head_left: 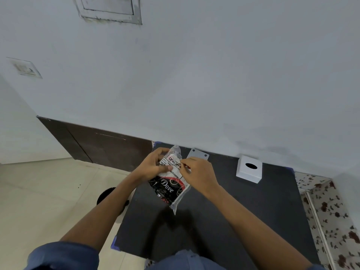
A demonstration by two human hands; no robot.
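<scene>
A clear plastic packet of tissues [171,184], printed "Dove" in black, red and white, hangs above the black table [243,211]. My left hand [153,165] grips its upper left part, thumb across the white label. My right hand [198,174] pinches the packet's upper right edge between fingertips. The packet's lower end points down toward the table without touching it.
A white square tissue box [249,169] with a dark oval hole stands at the table's back right. A flat grey plate [197,154] with holes lies by the wall. A round dark stool [109,197] is left of the table; floral fabric [335,215] on the right.
</scene>
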